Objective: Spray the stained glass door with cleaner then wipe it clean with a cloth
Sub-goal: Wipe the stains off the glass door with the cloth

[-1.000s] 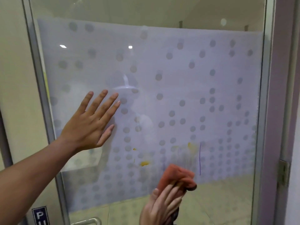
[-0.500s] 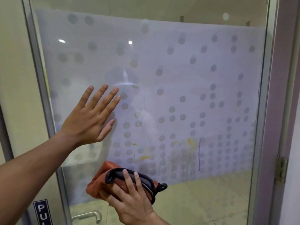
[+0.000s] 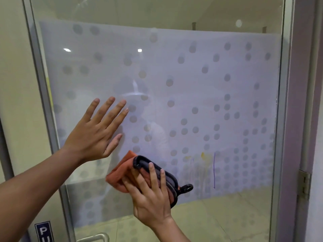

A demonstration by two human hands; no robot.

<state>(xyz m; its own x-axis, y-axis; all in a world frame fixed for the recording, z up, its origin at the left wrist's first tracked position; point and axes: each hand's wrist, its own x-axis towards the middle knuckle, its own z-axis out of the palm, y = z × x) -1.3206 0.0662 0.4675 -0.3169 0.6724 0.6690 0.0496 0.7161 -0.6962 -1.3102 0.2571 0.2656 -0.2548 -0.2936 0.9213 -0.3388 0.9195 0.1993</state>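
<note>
A glass door (image 3: 209, 75) with frosted, dotted film fills the view. Yellow smears (image 3: 202, 155) and a vertical purple line (image 3: 214, 170) mark its lower right part, with wet streaks running down beside them. My left hand (image 3: 95, 133) rests flat on the glass with fingers spread, left of centre. My right hand (image 3: 150, 194) presses an orange cloth with black trim (image 3: 122, 170) against the glass, low and in the middle, just left of the stains. No spray bottle is in view.
A metal door frame (image 3: 40, 75) runs down the left, with a blue "PU" sign (image 3: 43, 231) and a metal handle (image 3: 97, 237) at the bottom. A purple frame post (image 3: 295, 102) and a hinge (image 3: 304, 184) stand at the right.
My right hand has carried the cloth from below the stains to the left, then up and slightly right across the glass. The small yellow spots left of the stains are gone. My left hand stays put.
</note>
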